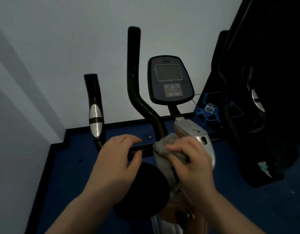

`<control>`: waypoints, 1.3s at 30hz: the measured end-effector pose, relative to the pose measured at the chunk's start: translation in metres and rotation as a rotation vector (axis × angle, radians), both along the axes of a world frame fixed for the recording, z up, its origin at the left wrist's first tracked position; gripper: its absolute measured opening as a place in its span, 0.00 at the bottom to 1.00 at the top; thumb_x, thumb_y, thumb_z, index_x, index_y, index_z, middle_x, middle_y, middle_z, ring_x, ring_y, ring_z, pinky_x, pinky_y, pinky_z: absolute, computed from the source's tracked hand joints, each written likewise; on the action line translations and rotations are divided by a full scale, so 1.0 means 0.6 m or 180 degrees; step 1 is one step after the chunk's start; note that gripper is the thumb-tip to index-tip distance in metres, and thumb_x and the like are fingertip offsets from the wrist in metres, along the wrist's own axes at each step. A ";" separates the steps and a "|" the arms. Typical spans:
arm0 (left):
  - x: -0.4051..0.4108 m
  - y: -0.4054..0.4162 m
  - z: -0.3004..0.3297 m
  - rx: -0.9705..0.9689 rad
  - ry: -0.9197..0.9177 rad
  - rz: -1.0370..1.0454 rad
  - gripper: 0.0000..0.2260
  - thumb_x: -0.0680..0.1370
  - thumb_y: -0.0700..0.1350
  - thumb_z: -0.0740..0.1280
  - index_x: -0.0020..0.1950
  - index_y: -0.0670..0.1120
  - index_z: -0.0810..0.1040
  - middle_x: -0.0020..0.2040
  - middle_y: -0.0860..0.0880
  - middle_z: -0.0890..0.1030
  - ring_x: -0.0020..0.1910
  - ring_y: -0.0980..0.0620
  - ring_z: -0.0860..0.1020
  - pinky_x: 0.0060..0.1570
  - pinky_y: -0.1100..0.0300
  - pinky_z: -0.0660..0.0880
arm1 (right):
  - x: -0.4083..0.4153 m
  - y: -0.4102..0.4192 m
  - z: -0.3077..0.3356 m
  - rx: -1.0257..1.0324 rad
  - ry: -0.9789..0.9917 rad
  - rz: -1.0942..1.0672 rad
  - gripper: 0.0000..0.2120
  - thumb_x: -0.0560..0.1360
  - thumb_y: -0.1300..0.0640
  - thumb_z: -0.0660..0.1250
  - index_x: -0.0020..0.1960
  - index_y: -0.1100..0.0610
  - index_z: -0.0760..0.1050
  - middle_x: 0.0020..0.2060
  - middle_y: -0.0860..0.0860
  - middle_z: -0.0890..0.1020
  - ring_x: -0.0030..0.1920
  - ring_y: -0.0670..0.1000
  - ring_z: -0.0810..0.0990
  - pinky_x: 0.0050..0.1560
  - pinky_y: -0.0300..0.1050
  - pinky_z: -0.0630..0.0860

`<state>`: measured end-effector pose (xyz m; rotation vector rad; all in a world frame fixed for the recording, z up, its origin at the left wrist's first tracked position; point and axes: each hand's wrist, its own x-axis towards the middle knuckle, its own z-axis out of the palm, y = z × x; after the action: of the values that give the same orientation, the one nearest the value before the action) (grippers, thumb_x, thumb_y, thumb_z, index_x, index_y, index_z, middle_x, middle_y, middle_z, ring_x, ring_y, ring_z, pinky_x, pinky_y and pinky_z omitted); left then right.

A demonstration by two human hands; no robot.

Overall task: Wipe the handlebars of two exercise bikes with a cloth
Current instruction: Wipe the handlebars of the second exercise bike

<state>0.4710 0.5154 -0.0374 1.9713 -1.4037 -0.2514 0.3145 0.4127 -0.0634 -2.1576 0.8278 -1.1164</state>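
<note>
Handlebars [146, 114] of the nearer exercise bike rose in front of me as black foam-covered tubes, the tall curved one running down to a crossbar just under my hands, with a shorter bar [95, 108] carrying silver pulse pads off to the left. My right hand [190, 163] had its grip clenched on the grey cloth [166, 149], pressing it against the base of the tall tube where it meets the crossbar. My left hand [114, 160] hovered just above the crossbar with its grip released, fingers spread and holding nothing. The console [170, 79] stood behind the bars, and the black saddle [145, 191] sat below my wrists. A second bike's handlebar [225, 92] showed dimly at the right, well apart from the cloth.

I judged the cloth soft, light and easily bunched, so it wanted a full wrap around the tube rather than a fingertip pinch. The foam looked slightly tacky and yielding; the tubes beneath seemed rigid and fixed, safe to brace on. The pulse pads seemed smoother and likely needed lighter pressure.
</note>
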 end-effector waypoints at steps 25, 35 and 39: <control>-0.005 -0.006 -0.006 0.0070 -0.0103 0.0415 0.11 0.75 0.48 0.64 0.56 0.55 0.77 0.51 0.62 0.76 0.54 0.63 0.71 0.55 0.64 0.67 | -0.035 0.028 -0.024 -0.0086 -0.0060 0.0179 0.12 0.67 0.62 0.73 0.46 0.48 0.78 0.45 0.43 0.76 0.47 0.41 0.78 0.44 0.35 0.76; -0.008 -0.006 -0.001 0.0142 -0.0137 0.0373 0.10 0.76 0.48 0.63 0.55 0.54 0.78 0.51 0.61 0.77 0.53 0.63 0.71 0.53 0.64 0.68 | 0.095 -0.074 0.039 -0.0161 -0.0023 0.0024 0.04 0.71 0.58 0.73 0.44 0.57 0.79 0.43 0.47 0.75 0.42 0.40 0.73 0.41 0.33 0.71; -0.008 -0.003 -0.003 0.0163 -0.0103 0.0415 0.11 0.76 0.48 0.64 0.57 0.54 0.77 0.52 0.60 0.77 0.53 0.62 0.71 0.52 0.65 0.67 | 0.112 -0.126 0.112 -0.0192 -0.0288 -0.0210 0.05 0.72 0.55 0.71 0.45 0.53 0.76 0.44 0.48 0.78 0.43 0.41 0.73 0.43 0.30 0.68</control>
<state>0.4664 0.5133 -0.0392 2.1080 -1.2939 -0.1983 0.3820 0.3370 0.0036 -2.1249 0.8399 -1.2773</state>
